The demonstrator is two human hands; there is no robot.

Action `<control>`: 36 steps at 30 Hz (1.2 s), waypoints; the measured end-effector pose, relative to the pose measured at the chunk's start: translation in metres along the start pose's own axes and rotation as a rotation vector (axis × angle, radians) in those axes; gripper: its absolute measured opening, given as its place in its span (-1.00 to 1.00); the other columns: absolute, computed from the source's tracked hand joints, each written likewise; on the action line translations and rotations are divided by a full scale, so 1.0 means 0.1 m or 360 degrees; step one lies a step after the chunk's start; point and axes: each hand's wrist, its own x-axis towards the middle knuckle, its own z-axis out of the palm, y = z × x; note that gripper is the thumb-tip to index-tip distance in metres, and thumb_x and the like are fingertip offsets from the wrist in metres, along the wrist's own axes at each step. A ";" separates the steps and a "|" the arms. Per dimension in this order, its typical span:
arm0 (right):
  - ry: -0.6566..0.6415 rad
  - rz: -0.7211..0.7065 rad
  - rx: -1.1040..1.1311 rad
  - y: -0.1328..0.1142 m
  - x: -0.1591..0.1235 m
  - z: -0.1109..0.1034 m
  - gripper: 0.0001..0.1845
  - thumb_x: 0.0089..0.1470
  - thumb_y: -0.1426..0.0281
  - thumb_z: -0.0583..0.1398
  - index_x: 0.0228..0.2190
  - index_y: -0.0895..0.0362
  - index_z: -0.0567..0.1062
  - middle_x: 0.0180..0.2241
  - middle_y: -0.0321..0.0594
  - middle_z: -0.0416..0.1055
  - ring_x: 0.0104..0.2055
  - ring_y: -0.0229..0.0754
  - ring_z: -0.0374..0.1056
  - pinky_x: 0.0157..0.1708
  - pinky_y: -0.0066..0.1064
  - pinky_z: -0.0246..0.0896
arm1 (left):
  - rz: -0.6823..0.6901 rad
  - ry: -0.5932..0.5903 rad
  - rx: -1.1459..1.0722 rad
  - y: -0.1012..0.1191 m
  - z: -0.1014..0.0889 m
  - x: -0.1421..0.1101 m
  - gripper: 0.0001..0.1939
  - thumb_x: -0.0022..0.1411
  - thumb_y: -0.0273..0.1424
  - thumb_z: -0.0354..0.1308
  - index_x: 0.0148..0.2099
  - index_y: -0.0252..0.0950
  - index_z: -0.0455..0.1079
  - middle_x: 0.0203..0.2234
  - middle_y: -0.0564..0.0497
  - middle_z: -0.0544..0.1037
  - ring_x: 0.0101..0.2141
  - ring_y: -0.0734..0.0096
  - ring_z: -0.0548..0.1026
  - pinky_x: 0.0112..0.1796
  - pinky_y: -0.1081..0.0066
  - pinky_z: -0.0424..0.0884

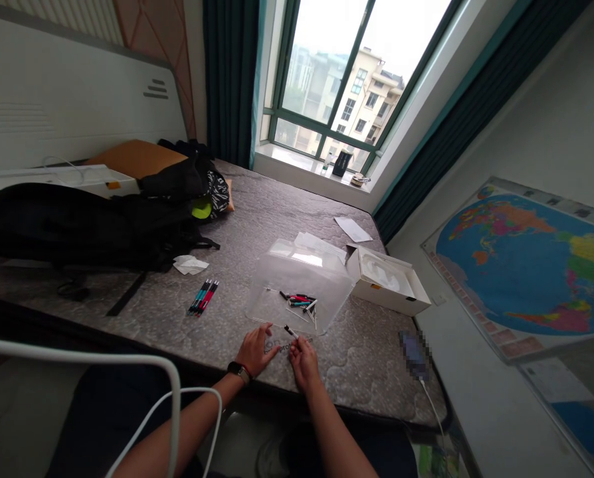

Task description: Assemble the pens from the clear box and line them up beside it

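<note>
My right hand (pixel 304 363) pinches a slim pen part (pixel 290 330) with a dark end and a pale, shiny section, pointing up and left. Beside it, my left hand (pixel 256 350) wears a dark wristband; its thumb and fingers are spread and hold nothing. Just beyond both hands lies a clear plastic box (pixel 272 272). A pile of black, red and teal pen parts (pixel 301 302) shows in it, along with thin white tubes (pixel 311 317). To the left, several teal and red pens (pixel 203 297) lie side by side on the mattress (pixel 227 265).
An opened white box (pixel 394 299) stands right of the plastic one. Farther right lies a blurred phone (pixel 415 355) with a cable. Crumpled tissue (pixel 191 265) and a black bag (pixel 78 226) are at left. White paper (pixel 353 230) lies near the window.
</note>
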 end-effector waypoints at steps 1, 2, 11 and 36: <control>-0.0027 0.0019 0.0023 0.00 -0.01 0.01 -0.64 -0.11 0.12 0.35 -0.40 0.08 0.41 -0.50 -0.30 0.42 -0.49 -0.27 0.37 -0.51 -0.48 0.28 | -0.0002 -0.0003 -0.0007 0.00 0.00 0.00 -0.44 0.27 -0.11 0.08 0.21 -0.21 0.08 -0.18 -0.04 0.49 -0.18 0.23 0.49 -0.12 0.22 0.34; -0.0057 0.0044 0.0040 0.00 -0.01 0.03 -0.64 -0.13 0.14 0.38 -0.40 0.09 0.42 -0.50 -0.31 0.42 -0.50 -0.29 0.35 -0.52 -0.49 0.26 | -0.0007 -0.0005 -0.0013 0.00 0.00 0.00 -0.46 0.29 -0.11 0.05 0.22 -0.21 0.08 -0.19 -0.03 0.49 -0.20 0.25 0.49 -0.13 0.23 0.33; -0.0181 0.0119 -0.0194 0.08 0.00 0.07 -0.55 -0.21 0.11 0.41 -0.43 0.19 0.46 -0.53 -0.27 0.46 -0.59 -0.35 0.32 -0.60 -0.55 0.25 | 0.0053 -0.0162 0.0077 0.03 -0.04 0.03 -0.74 0.38 -0.24 -0.07 -0.15 -0.22 0.40 -0.30 -0.04 0.54 -0.22 0.26 0.46 -0.14 0.25 0.27; -0.0466 0.0540 -0.0012 -0.11 0.03 -0.06 -0.65 -0.11 0.18 0.39 -0.35 0.14 0.47 -0.44 -0.27 0.46 -0.52 -0.35 0.31 -0.52 -0.54 0.20 | -0.0260 -0.0610 -0.0422 0.22 -0.46 0.61 -0.72 0.10 -0.16 0.28 -0.28 -0.28 0.52 -0.48 0.07 0.54 -0.47 0.48 0.41 -0.38 0.49 0.25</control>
